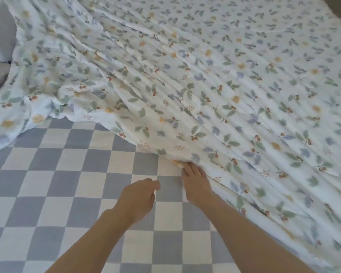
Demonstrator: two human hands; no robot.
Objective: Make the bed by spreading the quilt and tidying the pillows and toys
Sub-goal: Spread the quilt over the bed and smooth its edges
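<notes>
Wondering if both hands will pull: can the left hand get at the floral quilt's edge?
Probably yes. The left hand hovers over bare checkered sheet, beside the right hand gripping the floral quilt; nothing lies between.

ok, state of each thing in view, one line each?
quilt: partly spread, rumpled into diagonal folds, near edge bunched
checkered sheet: flat, left part uncovered
right hand: fingers curled on the quilt's edge
left hand: loosely curled, holds nothing, just above the sheet
grey headboard cushion: partly under the quilt

Quilt (pixel 215 79) white, green-blue leaf, berry print; sheet (pixel 67 174) grey-blue/cream checks.
</notes>
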